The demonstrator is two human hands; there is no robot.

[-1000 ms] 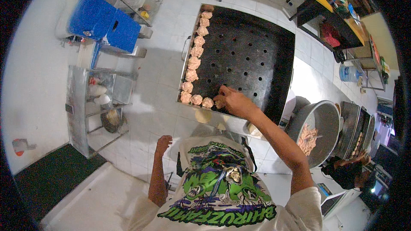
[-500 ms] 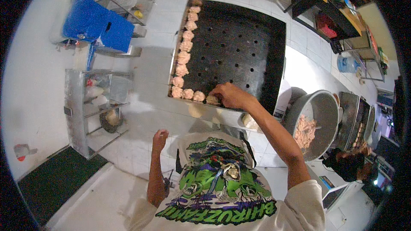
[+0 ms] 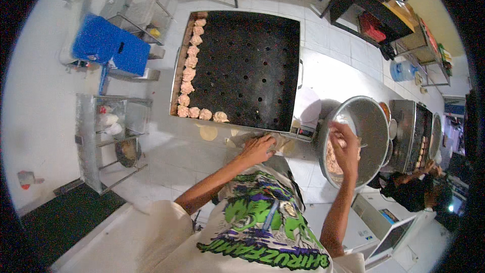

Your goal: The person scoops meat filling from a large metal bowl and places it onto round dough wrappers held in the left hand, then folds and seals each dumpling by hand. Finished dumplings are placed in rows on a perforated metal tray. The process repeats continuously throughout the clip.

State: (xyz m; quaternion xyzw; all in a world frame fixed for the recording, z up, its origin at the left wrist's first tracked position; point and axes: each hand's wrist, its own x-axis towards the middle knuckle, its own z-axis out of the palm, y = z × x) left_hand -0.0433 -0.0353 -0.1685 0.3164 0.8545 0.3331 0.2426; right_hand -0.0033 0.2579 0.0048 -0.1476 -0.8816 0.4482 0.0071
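My left hand (image 3: 259, 150) lies at the counter edge by the near side of the black tray (image 3: 237, 60), fingers stretched over pale round dough wrappers (image 3: 287, 146). Whether it pinches one is hard to make out. My right hand (image 3: 345, 144) is over the large grey bowl (image 3: 371, 164), its fingers bent and apart, with nothing seen in them. Pinkish minced filling (image 3: 332, 157) lies below it, and a thin utensil handle (image 3: 362, 145) sticks out beside the hand. Pinkish dumplings (image 3: 188, 74) line the tray's left side and its near left corner, ending at one dumpling (image 3: 221, 117).
Another flat round wrapper (image 3: 208, 132) lies before the tray. A second tray (image 3: 423, 136) with dumplings stands at right, where another person's hands (image 3: 431, 167) are at work. Blue boxes (image 3: 111, 45) and a metal rack (image 3: 86, 141) stand at left.
My right hand has left the last dumpling in the tray's near row and moved right to the bowl. My left hand has come up from below to the wrappers. The view has shifted.
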